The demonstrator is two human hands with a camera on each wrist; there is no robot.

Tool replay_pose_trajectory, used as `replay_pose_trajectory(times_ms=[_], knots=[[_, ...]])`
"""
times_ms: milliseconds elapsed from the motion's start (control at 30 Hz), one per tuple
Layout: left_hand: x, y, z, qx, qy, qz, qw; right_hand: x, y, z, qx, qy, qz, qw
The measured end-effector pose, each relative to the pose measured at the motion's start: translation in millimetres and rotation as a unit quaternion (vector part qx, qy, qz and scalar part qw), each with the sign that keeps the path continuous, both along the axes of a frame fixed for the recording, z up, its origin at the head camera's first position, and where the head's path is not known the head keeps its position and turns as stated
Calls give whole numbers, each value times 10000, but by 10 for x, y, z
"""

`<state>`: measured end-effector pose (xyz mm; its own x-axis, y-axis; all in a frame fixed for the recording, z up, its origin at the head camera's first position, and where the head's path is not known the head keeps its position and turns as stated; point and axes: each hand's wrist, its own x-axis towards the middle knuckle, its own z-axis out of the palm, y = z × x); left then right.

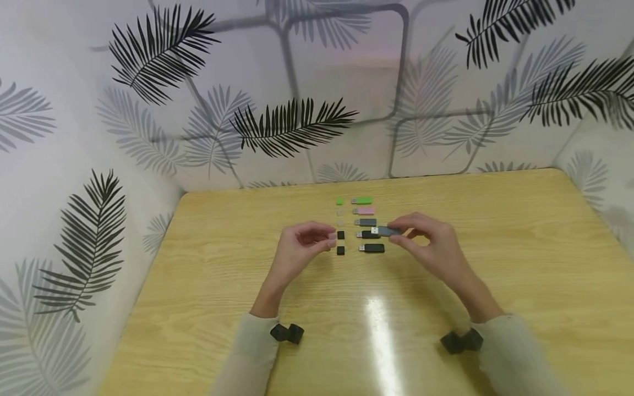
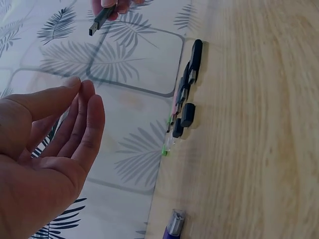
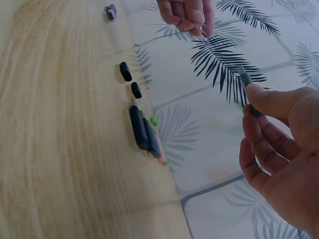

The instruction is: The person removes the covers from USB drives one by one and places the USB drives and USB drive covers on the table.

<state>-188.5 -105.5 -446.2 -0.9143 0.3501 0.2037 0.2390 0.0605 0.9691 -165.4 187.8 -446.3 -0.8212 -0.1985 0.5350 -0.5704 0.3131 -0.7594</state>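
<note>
My right hand (image 1: 436,247) pinches a dark grey USB stick (image 1: 386,231) between thumb and fingers, its metal plug pointing left. The stick hangs over the row of sticks in the head view. Facing it, my left hand (image 1: 304,247) has thumb and fingertips together on a small clear cap, mostly hidden by the fingers. Just beside those fingertips lie two black caps (image 1: 340,251). Under the held stick are a black USB stick (image 1: 371,248) and another partly covered one; further back lie a grey stick (image 1: 365,223), a pink stick (image 1: 364,211) and a green stick (image 1: 362,201).
A green cap (image 1: 339,202) and clear caps (image 1: 339,212) continue the column of caps on the wooden table (image 1: 223,264). Something purple with a clear end (image 2: 174,226) lies on the table in the left wrist view. A leaf-patterned wall (image 1: 317,71) stands behind the table.
</note>
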Motion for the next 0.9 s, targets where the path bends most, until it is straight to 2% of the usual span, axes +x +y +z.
replay_pose_trajectory(times_ms=[167, 400, 633, 900], knots=[[5, 21, -57, -168, -73, -35, 9998, 15, -36, -66, 87, -381, -27, 9992], [-19, 41, -117, -393, -289, -154, 9987, 29, -68, -185, 519, -1032, -196, 9931], [-37, 43, -221, -1364, -132, -28, 9906, 6, -109, -301, 688, -1290, -137, 9892], [7, 66, -222, -2062, -382, 234, 9775, 13, -148, -401, 834, -1736, -34, 9813]])
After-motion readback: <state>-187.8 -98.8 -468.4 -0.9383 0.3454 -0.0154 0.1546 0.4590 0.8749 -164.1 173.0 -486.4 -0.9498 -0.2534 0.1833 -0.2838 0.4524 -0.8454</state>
